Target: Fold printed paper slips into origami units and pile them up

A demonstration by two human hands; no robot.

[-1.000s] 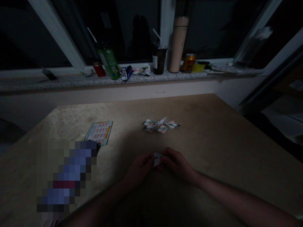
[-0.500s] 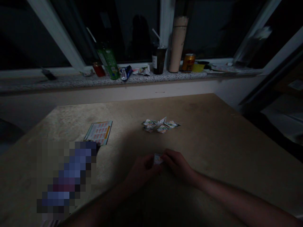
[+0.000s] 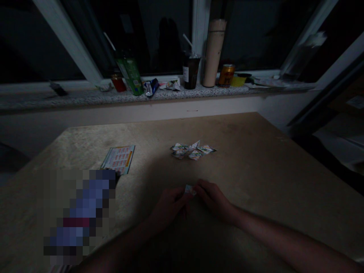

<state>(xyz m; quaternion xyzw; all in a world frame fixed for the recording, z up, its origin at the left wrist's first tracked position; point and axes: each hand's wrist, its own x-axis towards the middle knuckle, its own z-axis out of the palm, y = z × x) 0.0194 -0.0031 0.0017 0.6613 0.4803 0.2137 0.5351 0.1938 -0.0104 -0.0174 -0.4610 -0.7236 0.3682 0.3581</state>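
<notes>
Between my two hands, low over the table's near middle, is a small piece of printed paper (image 3: 190,189). My left hand (image 3: 170,203) pinches it from the left, the thumb lying across its lower part. From the right, my right hand (image 3: 211,195) grips the other edge with its fingers curled. Much of the paper is covered by fingers, so its folds cannot be made out. Farther off lies a cluster of folded paper pieces (image 3: 193,150) with pointed corners and printed patterns, touched by neither hand.
A printed card (image 3: 118,158) lies on the wooden table (image 3: 241,151) at left, beside a pixelated blue object (image 3: 88,204). Along the granite sill (image 3: 167,96) stand a green bottle (image 3: 131,76), a dark cup with a straw (image 3: 191,72), a pink flask (image 3: 214,53) and an orange can (image 3: 226,76).
My left thumb and fingers have shifted slightly on the paper, covering more of its lower part. My right hand stays almost where it was.
</notes>
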